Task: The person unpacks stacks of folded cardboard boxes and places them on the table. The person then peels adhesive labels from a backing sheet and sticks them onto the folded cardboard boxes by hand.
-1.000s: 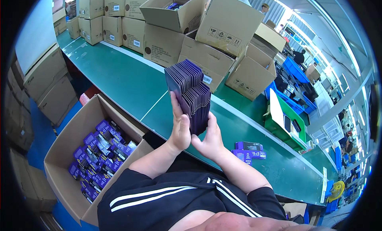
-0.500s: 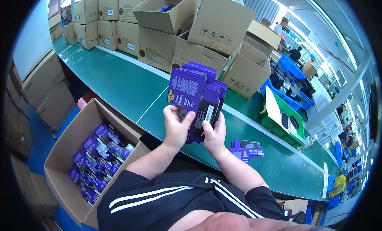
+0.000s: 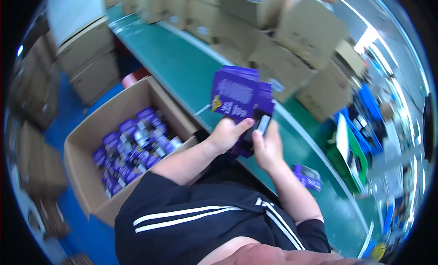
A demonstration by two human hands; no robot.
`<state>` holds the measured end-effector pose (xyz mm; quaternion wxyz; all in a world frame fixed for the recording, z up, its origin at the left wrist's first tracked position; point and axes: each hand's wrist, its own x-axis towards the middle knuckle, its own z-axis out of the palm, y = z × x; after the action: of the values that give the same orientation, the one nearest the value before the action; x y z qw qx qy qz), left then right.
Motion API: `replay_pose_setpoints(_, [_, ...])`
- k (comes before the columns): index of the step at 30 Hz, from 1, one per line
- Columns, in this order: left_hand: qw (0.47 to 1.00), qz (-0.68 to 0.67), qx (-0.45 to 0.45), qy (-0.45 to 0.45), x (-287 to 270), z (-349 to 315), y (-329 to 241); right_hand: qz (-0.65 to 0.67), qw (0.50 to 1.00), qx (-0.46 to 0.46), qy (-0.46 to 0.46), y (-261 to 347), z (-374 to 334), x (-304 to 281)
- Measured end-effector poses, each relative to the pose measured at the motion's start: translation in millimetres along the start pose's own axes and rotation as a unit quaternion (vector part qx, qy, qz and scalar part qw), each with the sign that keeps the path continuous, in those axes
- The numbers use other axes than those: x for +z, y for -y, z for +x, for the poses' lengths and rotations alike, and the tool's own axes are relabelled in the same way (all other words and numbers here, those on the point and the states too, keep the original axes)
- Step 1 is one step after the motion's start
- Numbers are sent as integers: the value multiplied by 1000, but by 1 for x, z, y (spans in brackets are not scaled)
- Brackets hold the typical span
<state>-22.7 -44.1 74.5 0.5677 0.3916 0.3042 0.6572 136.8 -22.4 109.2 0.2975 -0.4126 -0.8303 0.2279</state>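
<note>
Purple card stack, held before the wearer's chest over the near edge of the green worktop; clock positions are read around the stack. It shows two offset parts: a higher one with a purple printed face and, toward four o'clock, a lower one with a dark panel and a pale label. The left hand is clamped on the lower part of the purple face, thumb laid across it; the right hand is clamped on the opposite side, thumb at the dark panel. The step in hand appears to be steadying and aligning the stack between both hands. The next move seems to call for even pressure from the two sides, since the uneven upper edges suggest that single cards could slide out. Between eight and nine o'clock stands an open carton holding jumbled purple boxes. Between four and five o'clock, small purple packages lie on the worktop; farther off, near four o'clock, is a green bin. Motion blur leaves the print and finer edges unclear.
</note>
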Motion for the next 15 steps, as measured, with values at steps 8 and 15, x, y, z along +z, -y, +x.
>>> replay_pose_setpoints(8, [878,272,98,-381,-193,-87,-104,46,995,-48,71,-12,-3,27])
replay_pose_setpoints(15, [652,274,-121,-696,-441,-262,-96,9,979,-66,194,-13,-30,19])
